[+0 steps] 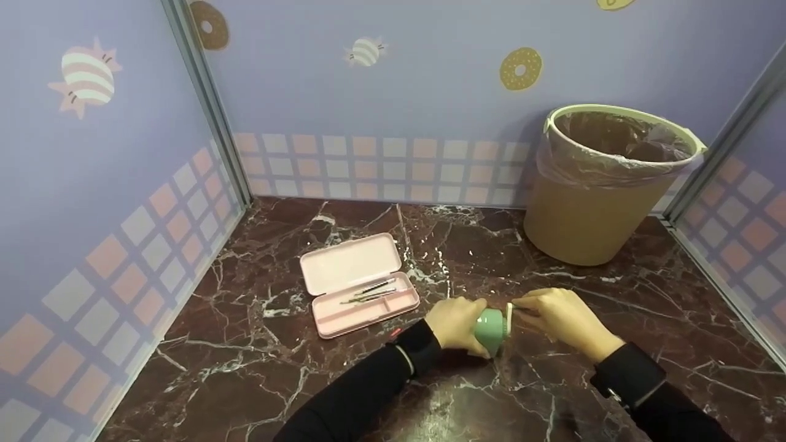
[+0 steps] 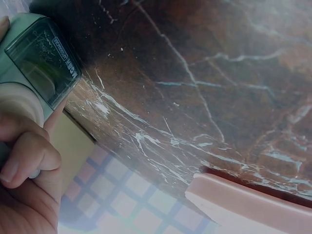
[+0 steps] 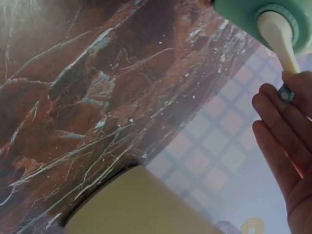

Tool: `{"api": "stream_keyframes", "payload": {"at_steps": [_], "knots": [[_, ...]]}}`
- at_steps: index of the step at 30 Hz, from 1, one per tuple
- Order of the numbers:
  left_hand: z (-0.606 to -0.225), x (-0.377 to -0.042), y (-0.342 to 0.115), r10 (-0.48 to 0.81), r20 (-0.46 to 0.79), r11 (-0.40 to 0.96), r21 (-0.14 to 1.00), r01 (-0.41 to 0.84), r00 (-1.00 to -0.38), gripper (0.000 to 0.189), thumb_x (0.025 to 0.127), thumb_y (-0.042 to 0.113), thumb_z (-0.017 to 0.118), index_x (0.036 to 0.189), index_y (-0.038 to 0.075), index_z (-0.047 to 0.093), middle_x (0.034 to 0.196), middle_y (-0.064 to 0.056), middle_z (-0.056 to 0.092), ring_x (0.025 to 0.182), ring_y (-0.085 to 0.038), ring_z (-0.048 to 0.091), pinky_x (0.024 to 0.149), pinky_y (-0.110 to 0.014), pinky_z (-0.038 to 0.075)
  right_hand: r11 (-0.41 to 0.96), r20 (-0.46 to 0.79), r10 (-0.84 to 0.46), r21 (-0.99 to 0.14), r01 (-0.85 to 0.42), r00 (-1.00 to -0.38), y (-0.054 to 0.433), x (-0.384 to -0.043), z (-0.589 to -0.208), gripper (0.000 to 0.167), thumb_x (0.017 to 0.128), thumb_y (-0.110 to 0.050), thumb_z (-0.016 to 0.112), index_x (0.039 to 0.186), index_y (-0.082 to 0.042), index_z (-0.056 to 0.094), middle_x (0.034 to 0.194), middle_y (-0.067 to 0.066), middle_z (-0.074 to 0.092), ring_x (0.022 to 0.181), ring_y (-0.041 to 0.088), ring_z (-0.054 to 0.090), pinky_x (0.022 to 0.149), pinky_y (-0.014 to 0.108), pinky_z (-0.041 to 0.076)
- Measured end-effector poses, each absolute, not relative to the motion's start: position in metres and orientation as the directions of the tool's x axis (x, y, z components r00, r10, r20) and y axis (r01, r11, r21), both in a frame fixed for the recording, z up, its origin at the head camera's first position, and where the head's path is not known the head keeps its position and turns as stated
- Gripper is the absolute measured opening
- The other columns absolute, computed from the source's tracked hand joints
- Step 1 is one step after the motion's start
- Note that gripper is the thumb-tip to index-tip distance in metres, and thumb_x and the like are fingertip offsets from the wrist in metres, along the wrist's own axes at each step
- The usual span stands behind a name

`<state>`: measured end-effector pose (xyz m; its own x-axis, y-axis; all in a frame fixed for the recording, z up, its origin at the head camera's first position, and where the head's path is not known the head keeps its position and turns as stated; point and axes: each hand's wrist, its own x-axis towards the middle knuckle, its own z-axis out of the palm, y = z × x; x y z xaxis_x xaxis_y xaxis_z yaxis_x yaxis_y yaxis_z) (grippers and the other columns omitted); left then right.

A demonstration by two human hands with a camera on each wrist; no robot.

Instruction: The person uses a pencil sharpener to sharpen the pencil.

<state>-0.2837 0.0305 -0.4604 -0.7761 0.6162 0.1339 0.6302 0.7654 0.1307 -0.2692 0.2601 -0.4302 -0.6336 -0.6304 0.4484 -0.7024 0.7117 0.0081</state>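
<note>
My left hand (image 1: 454, 322) grips a green pencil sharpener (image 1: 489, 331) lying on its side, low over the marbled tabletop. In the left wrist view, the sharpener's clear shavings drawer (image 2: 46, 61) faces the camera, and curled fingers (image 2: 36, 156) lie at its pale round part (image 2: 22, 102). Off the sharpener's right end sticks a cream crank (image 3: 280, 41). The thumb and fingertips of my right hand (image 1: 562, 313) pinch the knob (image 3: 285, 92) at the crank's outer end, the other fingers loosely bent. My left hand covers much of the sharpener in the head view.
Left of my hands, a pink pencil case (image 1: 350, 267) lies open with several pencils (image 1: 376, 294) in its tray. A tan waste bin (image 1: 583, 215) with a clear liner stands at the back right. Patterned panels (image 1: 393, 80) wall the tabletop (image 1: 258, 368) at the back and sides.
</note>
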Motion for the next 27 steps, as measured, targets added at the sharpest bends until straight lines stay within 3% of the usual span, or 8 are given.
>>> {"api": "stream_keyframes", "payload": {"at_steps": [11,18,27], "knots": [[-0.461,-0.283,0.030,0.612,0.140,0.768,0.131,0.627,-0.778,0.069,0.060,0.059,0.093,0.105,0.017,0.062,0.090,0.003,0.074,0.077,-0.015,0.071,0.063,-0.030,0.056,0.754,0.344,-0.618,0.005,-0.657,-0.707,0.255,-0.279,-0.454,0.005,0.083,-0.010,0.081,0.087,-0.012,0.080,0.077,0.002,0.077,0.068,0.021,0.073,0.060,0.040,0.058],[-0.459,-0.281,0.030,0.613,0.153,0.766,0.124,0.630,-0.775,0.069,0.060,0.058,0.093,0.106,0.017,0.062,0.090,0.002,0.074,0.078,-0.015,0.071,0.063,-0.031,0.056,0.754,0.276,-0.616,-0.067,-0.654,-0.738,0.255,-0.276,-0.462,0.005,0.084,-0.009,0.080,0.087,-0.012,0.080,0.080,0.000,0.078,0.070,0.019,0.073,0.063,0.037,0.058],[-0.460,-0.281,0.030,0.612,0.151,0.767,0.124,0.629,-0.776,0.069,0.061,0.059,0.093,0.107,0.017,0.062,0.092,0.002,0.075,0.080,-0.016,0.072,0.066,-0.032,0.058,0.741,0.271,-0.604,-0.154,-0.653,-0.749,0.258,-0.271,-0.471,0.018,0.083,-0.003,0.079,0.075,-0.017,0.071,0.073,-0.006,0.073,0.063,0.009,0.064,0.055,0.027,0.048]]}}
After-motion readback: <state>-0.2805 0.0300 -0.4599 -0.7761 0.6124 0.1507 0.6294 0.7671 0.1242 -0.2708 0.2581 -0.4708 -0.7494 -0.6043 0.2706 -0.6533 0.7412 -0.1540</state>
